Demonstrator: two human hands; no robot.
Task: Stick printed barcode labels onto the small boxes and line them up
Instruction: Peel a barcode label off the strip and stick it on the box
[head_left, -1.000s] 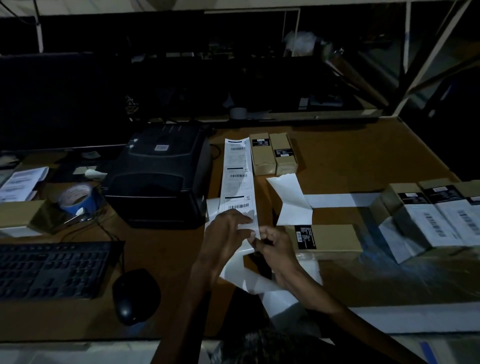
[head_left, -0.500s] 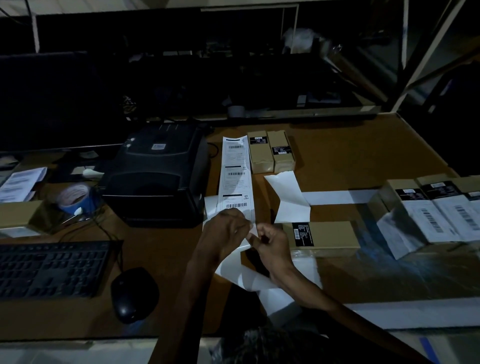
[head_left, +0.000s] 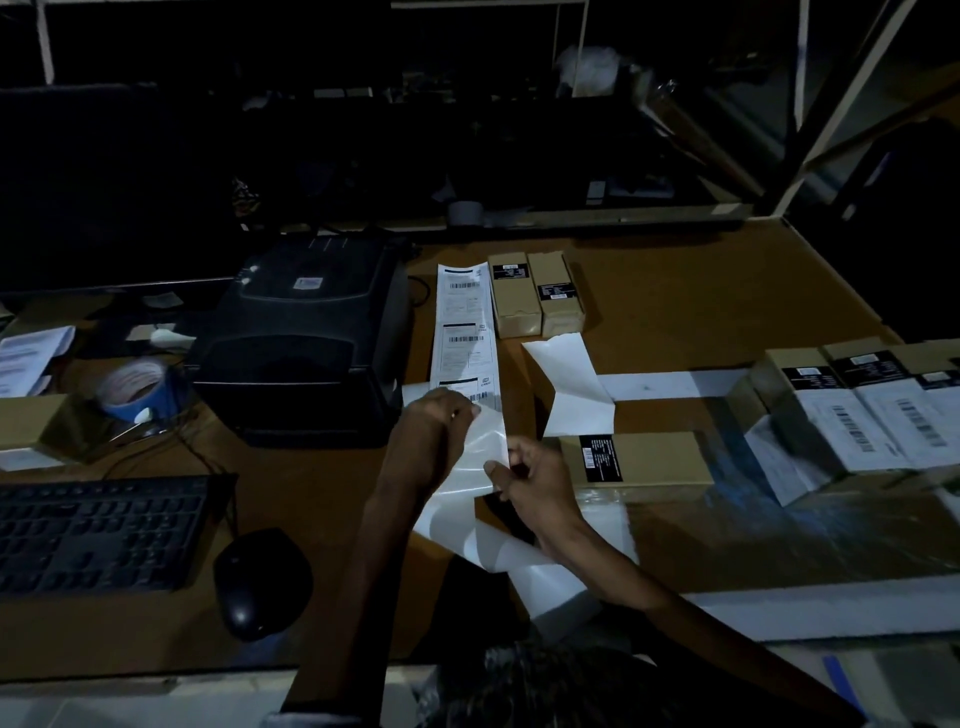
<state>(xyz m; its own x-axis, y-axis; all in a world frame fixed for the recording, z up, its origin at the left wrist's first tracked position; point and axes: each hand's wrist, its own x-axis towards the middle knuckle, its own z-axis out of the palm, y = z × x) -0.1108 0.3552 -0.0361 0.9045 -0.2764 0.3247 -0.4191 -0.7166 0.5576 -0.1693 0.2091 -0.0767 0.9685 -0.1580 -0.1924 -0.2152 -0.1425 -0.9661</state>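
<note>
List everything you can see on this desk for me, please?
Black label printer: one, left of centre.
Strip of white printed barcode labels: one, running from beside the printer to the hands.
Plain tan cardboard boxes with black stickers: two, side by side at the back.
Tan box lying flat: one, right of the hands.
Boxes bearing white barcode labels: a row at the right edge, count unclear.
Loose white backing paper: several pieces, centre.
Blue tape roll: one, left.
Black keyboard: one, near left.
Black mouse: one, beside the keyboard.
Brown desk: one.
Left hand: pinching the strip.
Right hand: pinching the strip's lower end.
</note>
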